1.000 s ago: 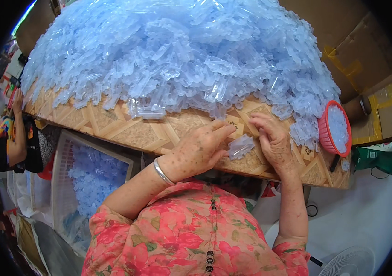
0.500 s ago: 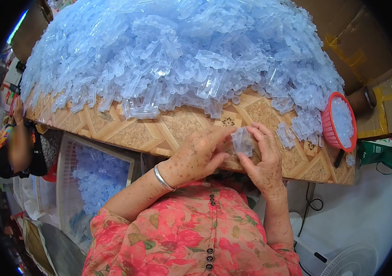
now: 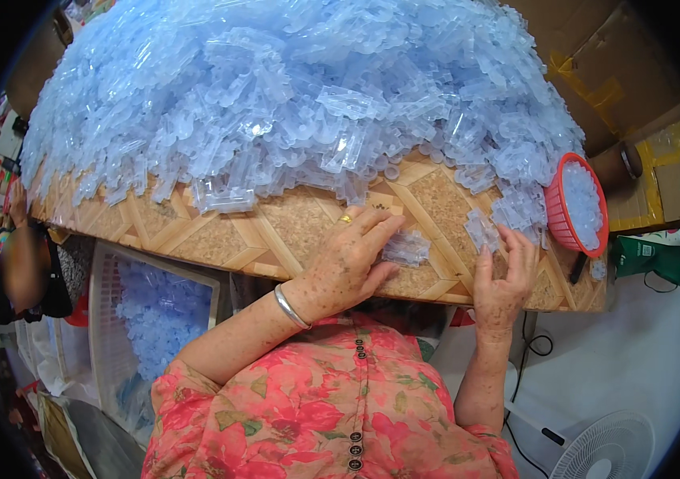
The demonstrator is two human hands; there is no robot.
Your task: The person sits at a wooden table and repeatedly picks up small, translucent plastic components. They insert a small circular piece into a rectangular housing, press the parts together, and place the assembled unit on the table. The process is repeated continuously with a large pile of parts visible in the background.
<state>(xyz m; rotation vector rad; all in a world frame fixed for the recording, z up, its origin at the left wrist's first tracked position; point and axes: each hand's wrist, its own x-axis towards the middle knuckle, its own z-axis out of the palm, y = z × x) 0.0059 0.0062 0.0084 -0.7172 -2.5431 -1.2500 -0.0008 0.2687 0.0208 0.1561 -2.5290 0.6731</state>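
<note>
My left hand (image 3: pixel 349 254) rests on the near part of the patterned table (image 3: pixel 300 231), wearing a ring and a silver bangle. Its thumb and fingers are apart, and a small clear plastic piece (image 3: pixel 408 248) lies flat right beside the fingertips. To the right, my right hand (image 3: pixel 504 281) reaches forward with thumb and index finger apart. Those fingertips touch or nearly touch another clear plastic piece (image 3: pixel 481 231) on the table. Beyond both hands rises a large heap of pale blue, clear plastic pieces (image 3: pixel 292 104).
A red plastic basket (image 3: pixel 565 214) of similar pieces stands at the table's right edge, near a dark object (image 3: pixel 578 267). Below left is a white crate (image 3: pixel 104 319) with more pieces. Cardboard boxes (image 3: pixel 667 172) stand at right, a white fan (image 3: pixel 607 449) lower right. Another person's arm (image 3: pixel 24 263) shows far left.
The clear piece held between both hands now lies on the table by my left fingers. My right hand has moved right to another piece. The whole view has shifted slightly.
</note>
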